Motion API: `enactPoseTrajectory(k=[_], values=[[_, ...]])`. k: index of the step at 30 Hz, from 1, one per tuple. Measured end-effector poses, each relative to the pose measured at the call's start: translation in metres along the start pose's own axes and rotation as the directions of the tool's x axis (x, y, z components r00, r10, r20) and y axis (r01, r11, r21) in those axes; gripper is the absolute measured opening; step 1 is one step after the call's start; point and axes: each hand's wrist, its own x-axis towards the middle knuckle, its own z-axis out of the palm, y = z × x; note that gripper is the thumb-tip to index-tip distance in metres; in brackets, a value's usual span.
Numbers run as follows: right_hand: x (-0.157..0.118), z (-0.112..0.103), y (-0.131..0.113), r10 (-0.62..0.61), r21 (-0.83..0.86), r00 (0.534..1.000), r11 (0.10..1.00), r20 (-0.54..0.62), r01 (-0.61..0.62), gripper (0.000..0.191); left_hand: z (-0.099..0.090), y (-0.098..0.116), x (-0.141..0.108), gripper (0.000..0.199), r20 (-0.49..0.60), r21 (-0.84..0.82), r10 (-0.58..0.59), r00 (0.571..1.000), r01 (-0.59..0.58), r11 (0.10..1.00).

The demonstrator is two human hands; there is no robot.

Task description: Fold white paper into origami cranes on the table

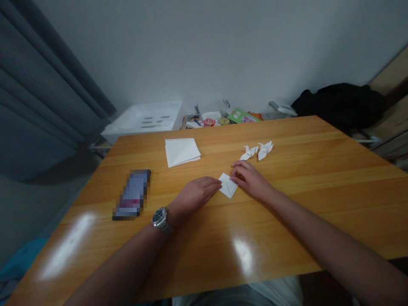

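The folded paper [228, 188] lies on the tabletop [204, 255] between the left hand [199, 191], fingers extended to its left corner, and the right hand [250, 176], fingers curled at its right edge; whether either pinches it, I cannot tell. This looks like a folding step, the next move seeming to want edges aligned. Two paper birds [265, 150] sit just beyond the right hand.

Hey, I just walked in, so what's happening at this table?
A person's left hand and right hand are at opposite sides of a small folded paper square at a wooden table. Two origami cranes sit just beyond the right hand; lined loose-leaf sheets and a smartphone lie farther left.
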Motion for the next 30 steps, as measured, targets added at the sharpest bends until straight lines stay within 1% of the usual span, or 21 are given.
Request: enactPoseTrajectory(k=[5, 8, 12, 15, 19, 23, 26, 30], values=[[0.0, 0.001, 0.001, 0.007, 0.007, 1.0, 1.0, -0.005, -0.007, 0.007, 0.005, 0.0, -0.001, 0.04, 0.056, -0.009, 0.048, 0.997, -0.048, 0.999], [0.001, 0.0, 0.0, -0.005, 0.009, 1.0, 1.0, -0.028, 0.005, 0.007, 0.005, 0.001, -0.001, 0.043, 0.081, 0.002, 0.037, 0.996, -0.038, 0.999], [0.002, -0.004, -0.005, -0.027, 0.03, 0.998, 0.999, -0.058, 0.028, 0.009, 0.002, 0.004, 0.0, 0.046, 0.087, 0.042, 0.019, 0.996, -0.023, 0.999], [0.001, -0.005, -0.008, -0.071, 0.04, 0.996, 0.997, -0.051, 0.073, 0.015, 0.0, 0.008, 0.0, 0.046, 0.081, 0.071, -0.014, 0.997, 0.008, 0.997], [-0.001, -0.003, -0.009, -0.159, 0.003, 0.987, 0.987, 0.013, 0.159, 0.027, -0.002, 0.012, 0.002, 0.047, 0.096, 0.096, -0.045, 0.994, 0.036, 0.995], [-0.004, -0.002, -0.011, -0.224, -0.04, 0.967, 0.972, 0.123, 0.23, 0.031, -0.001, 0.013, 0.001, 0.043, 0.08, 0.076, -0.064, 0.995, 0.058, 0.995], [-0.004, -0.005, -0.015, -0.237, -0.063, 0.953, 0.965, 0.188, 0.253, 0.033, 0.002, 0.01, 0.0, 0.039, 0.028, 0.053, -0.106, 0.994, 0.105, 0.993], [-0.002, -0.008, -0.019, -0.237, -0.055, 0.948, 0.966, 0.213, 0.253, 0.034, 0.006, 0.005, 0.0, 0.041, -0.021, 0.039, -0.124, 0.992, 0.125, 0.991]])
